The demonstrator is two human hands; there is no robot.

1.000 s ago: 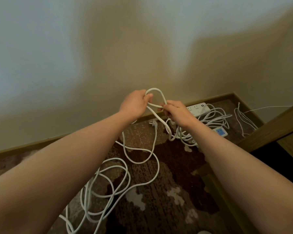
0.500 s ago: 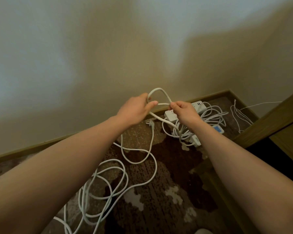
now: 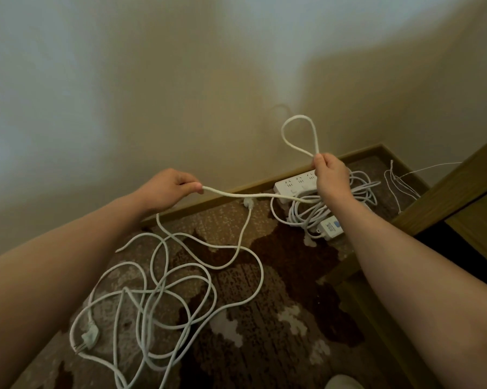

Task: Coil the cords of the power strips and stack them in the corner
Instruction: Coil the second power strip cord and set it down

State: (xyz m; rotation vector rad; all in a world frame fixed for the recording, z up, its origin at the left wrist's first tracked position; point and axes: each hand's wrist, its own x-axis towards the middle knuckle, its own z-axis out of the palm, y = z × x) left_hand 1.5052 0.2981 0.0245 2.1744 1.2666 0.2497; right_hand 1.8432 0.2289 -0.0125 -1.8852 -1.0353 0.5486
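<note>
No text could be read anywhere; a blue label on a white power strip right of centre was too blurred to make out.

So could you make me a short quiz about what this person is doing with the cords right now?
1. True or false: the right hand holds up a loop of white cord.
2. What does the left hand pinch?
A. a plug
B. the cord
C. nothing
3. Fill in: the power strip lies on the carpet beside the ____.

Key: 1 true; 2 B; 3 wall.
</note>
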